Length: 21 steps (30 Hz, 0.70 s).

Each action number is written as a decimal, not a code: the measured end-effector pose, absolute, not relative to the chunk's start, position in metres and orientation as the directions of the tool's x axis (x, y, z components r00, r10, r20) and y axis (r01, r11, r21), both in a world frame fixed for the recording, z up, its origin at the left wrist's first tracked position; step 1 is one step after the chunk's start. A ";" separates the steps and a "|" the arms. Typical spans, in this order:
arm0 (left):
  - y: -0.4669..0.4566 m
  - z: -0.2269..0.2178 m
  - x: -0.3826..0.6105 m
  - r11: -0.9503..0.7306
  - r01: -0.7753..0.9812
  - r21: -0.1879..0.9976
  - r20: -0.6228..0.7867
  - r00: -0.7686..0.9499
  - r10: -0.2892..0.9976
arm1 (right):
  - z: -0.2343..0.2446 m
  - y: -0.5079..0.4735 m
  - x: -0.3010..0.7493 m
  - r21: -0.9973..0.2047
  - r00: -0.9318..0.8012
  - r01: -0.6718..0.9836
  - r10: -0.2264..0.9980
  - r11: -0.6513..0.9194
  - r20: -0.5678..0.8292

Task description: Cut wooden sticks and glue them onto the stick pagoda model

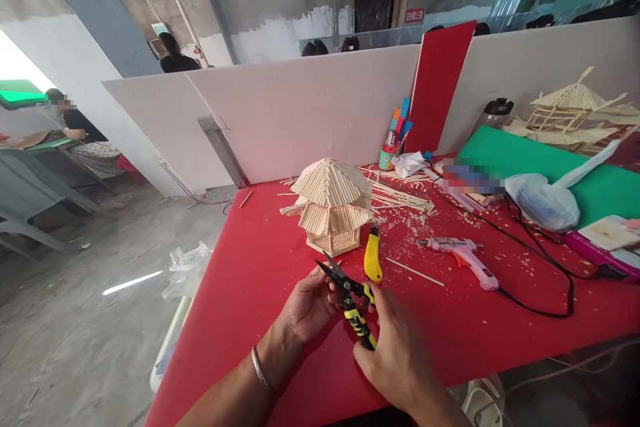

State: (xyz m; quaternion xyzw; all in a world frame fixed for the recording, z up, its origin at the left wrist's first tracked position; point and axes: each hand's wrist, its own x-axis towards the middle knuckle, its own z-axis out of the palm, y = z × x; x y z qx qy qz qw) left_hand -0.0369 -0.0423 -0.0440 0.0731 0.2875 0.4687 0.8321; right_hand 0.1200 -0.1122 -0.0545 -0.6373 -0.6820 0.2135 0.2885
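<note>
Jutting forward-left from right-hand grip (397, 350), black-yellow shears (347, 288)

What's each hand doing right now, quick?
Left hand: fingers curled beside the shears; can't tell whether it holds anything.
Right hand: closed on the shears, holding them by the handles.

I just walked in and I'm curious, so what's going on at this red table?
A person's right hand grips the handles of black-and-yellow shears, blades slightly parted. The left hand curls its fingers close to the blades; whether it holds anything is hard to tell. Just beyond, a small roofed model made of sticks stands on the red table. A yellow cutter lies beside it, a pink glue gun further right, and loose sticks are spread behind.
</note>
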 end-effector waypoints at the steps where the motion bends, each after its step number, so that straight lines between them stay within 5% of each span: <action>1: -0.043 -0.044 -0.037 0.553 -0.738 0.387 -0.406 0.403 0.821 | -0.055 -0.112 0.120 -0.656 -0.020 0.748 0.991 0.101 0.129; 21: -0.048 -0.047 -0.032 0.562 -0.730 0.389 -0.428 0.396 0.812 | -0.064 -0.114 0.115 -0.655 -0.050 0.744 0.989 0.130 0.139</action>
